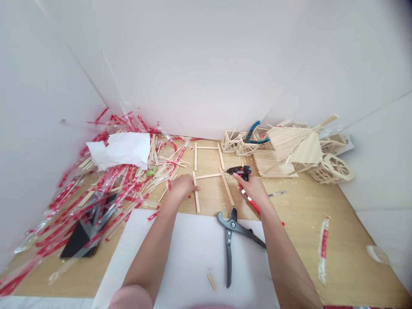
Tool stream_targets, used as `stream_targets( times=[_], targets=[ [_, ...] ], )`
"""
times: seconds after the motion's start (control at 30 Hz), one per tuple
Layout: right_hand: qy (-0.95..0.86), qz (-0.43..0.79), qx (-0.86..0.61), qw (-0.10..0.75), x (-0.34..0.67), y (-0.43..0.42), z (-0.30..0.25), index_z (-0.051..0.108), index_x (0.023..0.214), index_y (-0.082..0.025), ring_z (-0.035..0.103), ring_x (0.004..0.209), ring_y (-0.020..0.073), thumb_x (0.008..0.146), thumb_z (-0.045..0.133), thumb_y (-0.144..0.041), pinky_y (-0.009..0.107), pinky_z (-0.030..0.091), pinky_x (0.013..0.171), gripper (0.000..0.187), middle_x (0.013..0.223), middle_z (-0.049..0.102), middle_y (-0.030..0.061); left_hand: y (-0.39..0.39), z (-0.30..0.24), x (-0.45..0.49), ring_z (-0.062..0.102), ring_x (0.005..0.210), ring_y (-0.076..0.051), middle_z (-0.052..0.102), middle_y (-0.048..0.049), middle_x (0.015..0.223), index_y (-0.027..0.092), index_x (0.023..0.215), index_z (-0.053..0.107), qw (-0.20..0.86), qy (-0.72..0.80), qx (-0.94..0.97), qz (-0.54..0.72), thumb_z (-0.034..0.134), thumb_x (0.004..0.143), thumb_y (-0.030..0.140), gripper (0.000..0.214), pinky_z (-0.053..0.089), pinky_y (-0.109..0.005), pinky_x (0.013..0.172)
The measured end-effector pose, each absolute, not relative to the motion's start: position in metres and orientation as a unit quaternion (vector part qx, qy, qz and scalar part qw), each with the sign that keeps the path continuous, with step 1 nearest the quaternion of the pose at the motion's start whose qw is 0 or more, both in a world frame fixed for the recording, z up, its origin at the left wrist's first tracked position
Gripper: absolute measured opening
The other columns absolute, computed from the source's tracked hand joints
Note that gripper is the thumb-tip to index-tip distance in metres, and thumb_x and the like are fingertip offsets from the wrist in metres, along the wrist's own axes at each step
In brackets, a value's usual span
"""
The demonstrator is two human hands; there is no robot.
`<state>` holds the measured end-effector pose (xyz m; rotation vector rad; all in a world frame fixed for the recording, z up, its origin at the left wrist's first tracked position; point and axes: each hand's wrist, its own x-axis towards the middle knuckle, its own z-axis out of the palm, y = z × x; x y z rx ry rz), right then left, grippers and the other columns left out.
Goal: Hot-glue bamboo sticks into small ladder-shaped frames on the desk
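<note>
My right hand (254, 187) is wrapped around a black glue gun (240, 171), whose nozzle points left at the upper right corner of a chopstick frame (209, 176). That frame has two long sides joined by a crossbar near the top, and its bottom is unjoined. My left hand (183, 187) pinches the frame's left chopstick (196, 199), thumb over it; the other fingers are partly hidden. Just beyond lies a similar three-sided chopstick frame (207, 147). Grey-black cutters (229, 246) rest with spread handles on a white sheet (186, 257) between my forearms.
Red-and-clear wrappers (128, 180) with loose chopsticks cover the left side, around a white paper (124, 150) and a dark phone (80, 240). Stick-built structures (331, 167), a slatted panel (286, 143) and blue-handled pliers (254, 131) stand at back right. One wrapper (323, 249) lies right.
</note>
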<state>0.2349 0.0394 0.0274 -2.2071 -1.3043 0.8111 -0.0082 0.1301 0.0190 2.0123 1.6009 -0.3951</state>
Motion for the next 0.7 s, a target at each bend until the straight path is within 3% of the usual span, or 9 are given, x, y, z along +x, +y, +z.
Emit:
stream_targets(
  times=[0.13, 0.27, 0.37, 0.5, 0.7],
  targets=[
    [-0.485, 0.193, -0.823, 0.225, 0.243, 0.023, 0.031, 0.064, 0.089, -0.014, 0.062, 0.067, 0.0217, 0.081, 0.043, -0.063, 0.028, 0.041, 0.057, 0.054, 0.071, 0.067, 0.0090, 0.132, 0.019, -0.010, 0.064, 0.087, -0.026, 0.071, -0.0101, 0.088, 0.019, 0.082, 0.067, 0.277, 0.595, 0.740, -0.142, 0.063, 0.069, 0.051, 0.034, 0.044, -0.031, 0.068],
    [-0.521, 0.048, -0.830, 0.196, 0.253, -0.010, 0.025, 0.057, 0.105, -0.017, 0.061, 0.087, 0.0235, 0.088, 0.040, -0.043, 0.030, 0.043, 0.065, 0.036, 0.098, 0.064, 0.0105, 0.132, 0.018, -0.012, 0.064, 0.085, -0.026, 0.071, -0.0097, 0.086, 0.019, 0.083, 0.067, 0.283, 0.590, 0.744, -0.137, 0.062, 0.070, 0.051, 0.034, 0.045, -0.032, 0.069],
    [-0.545, 0.005, -0.827, 0.138, 0.266, -0.041, 0.011, 0.051, 0.115, -0.020, 0.057, 0.097, 0.0229, 0.086, 0.041, -0.031, 0.029, 0.044, 0.065, 0.032, 0.114, 0.057, 0.0095, 0.132, 0.016, -0.012, 0.064, 0.084, -0.026, 0.071, -0.0097, 0.087, 0.019, 0.083, 0.067, 0.278, 0.588, 0.748, -0.134, 0.061, 0.070, 0.051, 0.035, 0.045, -0.032, 0.067],
    [-0.560, -0.014, -0.823, 0.096, 0.287, -0.079, -0.009, 0.050, 0.114, -0.019, 0.053, 0.100, 0.0245, 0.083, 0.041, -0.025, 0.033, 0.046, 0.073, 0.032, 0.111, 0.056, 0.0108, 0.131, 0.016, -0.010, 0.064, 0.084, -0.026, 0.071, -0.0098, 0.085, 0.019, 0.081, 0.067, 0.276, 0.581, 0.753, -0.140, 0.060, 0.071, 0.052, 0.035, 0.044, -0.031, 0.066],
    [-0.572, 0.004, -0.812, 0.116, 0.314, -0.105, -0.025, 0.049, 0.116, -0.015, 0.051, 0.099, 0.0245, 0.078, 0.043, -0.019, 0.039, 0.043, 0.088, 0.039, 0.108, 0.054, 0.0110, 0.126, 0.021, -0.007, 0.064, 0.087, -0.026, 0.071, -0.0103, 0.090, 0.019, 0.084, 0.067, 0.265, 0.591, 0.749, -0.140, 0.056, 0.073, 0.055, 0.039, 0.044, -0.030, 0.068]
  ],
)
